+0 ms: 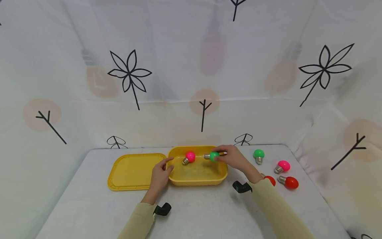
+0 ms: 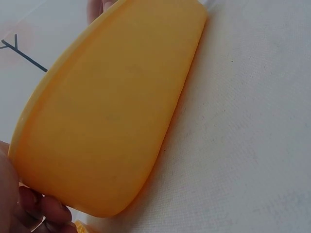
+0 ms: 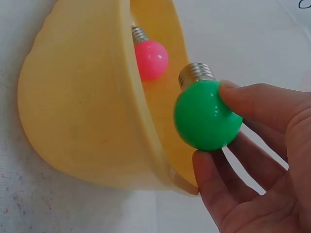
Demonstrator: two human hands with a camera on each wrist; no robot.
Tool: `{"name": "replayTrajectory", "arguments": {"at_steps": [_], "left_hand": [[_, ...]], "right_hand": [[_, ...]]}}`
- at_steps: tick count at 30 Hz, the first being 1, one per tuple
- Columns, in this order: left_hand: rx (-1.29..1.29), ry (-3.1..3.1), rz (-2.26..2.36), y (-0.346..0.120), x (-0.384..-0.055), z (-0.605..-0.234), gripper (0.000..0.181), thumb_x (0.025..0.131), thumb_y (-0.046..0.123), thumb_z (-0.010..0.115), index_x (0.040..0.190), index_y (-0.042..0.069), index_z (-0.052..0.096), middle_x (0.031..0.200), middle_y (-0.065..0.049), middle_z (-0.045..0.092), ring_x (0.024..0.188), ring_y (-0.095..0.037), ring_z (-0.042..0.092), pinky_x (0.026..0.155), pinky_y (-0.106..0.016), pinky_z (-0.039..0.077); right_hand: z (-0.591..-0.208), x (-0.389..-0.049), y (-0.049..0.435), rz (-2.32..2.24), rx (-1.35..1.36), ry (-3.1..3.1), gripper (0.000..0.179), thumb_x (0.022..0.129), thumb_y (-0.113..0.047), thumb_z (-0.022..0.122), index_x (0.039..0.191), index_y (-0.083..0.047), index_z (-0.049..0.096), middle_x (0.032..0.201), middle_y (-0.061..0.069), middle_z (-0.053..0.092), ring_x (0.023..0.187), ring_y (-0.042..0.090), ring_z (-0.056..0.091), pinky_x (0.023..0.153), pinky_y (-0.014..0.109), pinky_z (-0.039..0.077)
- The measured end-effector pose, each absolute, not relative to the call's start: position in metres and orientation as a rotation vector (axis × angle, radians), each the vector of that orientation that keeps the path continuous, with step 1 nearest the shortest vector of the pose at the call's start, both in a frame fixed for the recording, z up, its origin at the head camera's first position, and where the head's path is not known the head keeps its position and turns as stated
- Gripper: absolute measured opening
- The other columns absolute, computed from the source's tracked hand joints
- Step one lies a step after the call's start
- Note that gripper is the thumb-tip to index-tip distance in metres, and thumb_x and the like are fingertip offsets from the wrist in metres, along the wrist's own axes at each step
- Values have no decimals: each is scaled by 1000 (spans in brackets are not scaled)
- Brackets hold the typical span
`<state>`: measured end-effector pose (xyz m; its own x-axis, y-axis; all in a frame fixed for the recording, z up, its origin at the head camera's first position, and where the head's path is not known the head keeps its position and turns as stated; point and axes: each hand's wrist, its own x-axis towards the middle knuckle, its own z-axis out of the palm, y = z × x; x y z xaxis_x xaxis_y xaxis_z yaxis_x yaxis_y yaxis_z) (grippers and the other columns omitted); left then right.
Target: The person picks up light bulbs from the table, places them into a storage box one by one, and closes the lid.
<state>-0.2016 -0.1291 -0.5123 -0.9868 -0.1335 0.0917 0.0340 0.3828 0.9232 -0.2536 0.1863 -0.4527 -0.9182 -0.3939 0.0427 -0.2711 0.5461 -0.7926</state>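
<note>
A green light bulb (image 3: pixel 208 115) with a metal screw base is pinched between the thumb and fingers of my right hand (image 1: pixel 234 156). It hangs over the right end of a yellow plastic box (image 1: pixel 195 183), its base pointing left. Inside the box lies a pink bulb (image 1: pixel 190 156). My left hand (image 1: pixel 160 176) grips the box at its left end. In the left wrist view its fingertips (image 2: pixel 56 209) press against the outer wall (image 2: pixel 112 116), just under the rim.
The yellow lid (image 1: pixel 131 172) lies flat left of the box. On the right of the table are another green bulb (image 1: pixel 258 154), a pink bulb (image 1: pixel 283 165), a red bulb (image 1: pixel 291 183) and a second red bulb (image 1: pixel 270 180) partly behind my right forearm. A patterned cloth (image 1: pixel 179 122) hangs behind.
</note>
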Motion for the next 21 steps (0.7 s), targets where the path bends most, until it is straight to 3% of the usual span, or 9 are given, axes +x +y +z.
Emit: {"name": "replayTrajectory", "arguments": {"at_steps": [21], "left_hand": [[122,-2527,-1664,-129,-203,-509,32,95,11,67,126,14,69,81,-5,42,80,-21,44,66,-29,34]], "right_hand": [[-448,-272,171,-1154,-561,2581,28,89,-18,76,116,-12,73,113,4,68,99,23,58,95,45,49]]}}
